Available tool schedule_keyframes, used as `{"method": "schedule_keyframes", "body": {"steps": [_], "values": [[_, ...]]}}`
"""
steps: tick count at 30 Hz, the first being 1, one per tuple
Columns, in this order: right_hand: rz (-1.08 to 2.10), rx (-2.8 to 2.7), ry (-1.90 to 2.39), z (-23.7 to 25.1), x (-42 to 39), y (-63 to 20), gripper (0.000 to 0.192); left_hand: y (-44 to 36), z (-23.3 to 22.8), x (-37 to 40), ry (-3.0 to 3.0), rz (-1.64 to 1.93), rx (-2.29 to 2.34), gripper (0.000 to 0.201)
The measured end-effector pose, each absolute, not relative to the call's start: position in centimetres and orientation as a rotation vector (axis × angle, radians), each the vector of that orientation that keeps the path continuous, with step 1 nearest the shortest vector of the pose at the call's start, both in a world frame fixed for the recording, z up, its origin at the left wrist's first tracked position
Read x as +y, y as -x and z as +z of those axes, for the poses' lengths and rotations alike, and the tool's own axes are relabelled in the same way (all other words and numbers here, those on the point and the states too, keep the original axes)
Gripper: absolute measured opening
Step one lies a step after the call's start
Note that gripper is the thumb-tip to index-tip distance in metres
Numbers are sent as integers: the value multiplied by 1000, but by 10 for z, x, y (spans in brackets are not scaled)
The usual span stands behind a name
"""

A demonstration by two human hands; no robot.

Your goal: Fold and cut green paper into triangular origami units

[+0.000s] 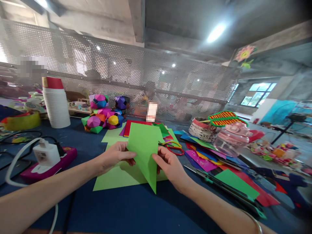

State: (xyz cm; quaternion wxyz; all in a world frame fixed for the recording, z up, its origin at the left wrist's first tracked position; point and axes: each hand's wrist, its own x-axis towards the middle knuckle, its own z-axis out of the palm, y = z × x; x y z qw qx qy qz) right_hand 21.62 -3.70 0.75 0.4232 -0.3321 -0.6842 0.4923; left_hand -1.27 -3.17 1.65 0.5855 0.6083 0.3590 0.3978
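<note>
Between my two hands a bright green sheet of paper (143,143) is held up off the table, its lower end slanting to a point. My left hand (122,155) pinches its left edge, thumb in front and fingers behind. On the opposite edge, my right hand (168,164) grips the sheet with the thumb on the near face. Beneath lies a pale green sheet (112,178) on the dark blue table. Scissors with red and yellow handles (175,148) rest just beyond my right hand. Behind the held sheet, part of a red sheet (137,123) shows.
Folded paper balls (95,122) and stacked paper cups (57,105) stand at the back left. A purple power strip (65,156) with a white charger is near my left forearm. To the right lie coloured papers (200,161), a cutter (216,182) and a clear pink-lidded bottle (230,141).
</note>
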Motion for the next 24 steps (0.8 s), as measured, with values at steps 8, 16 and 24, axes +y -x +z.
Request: {"method": "schedule_keyframes", "body": {"steps": [8, 16, 24], "values": [[1225, -1677, 825, 13, -40, -216, 11, 8, 24, -41, -1347, 956, 812, 28], [1315, -1623, 834, 12, -42, -215, 20, 12, 20, -38, -1373, 938, 773, 23], [1355, -1616, 736, 15, -44, -213, 16, 9, 18, -39, -1383, 913, 718, 23]]}}
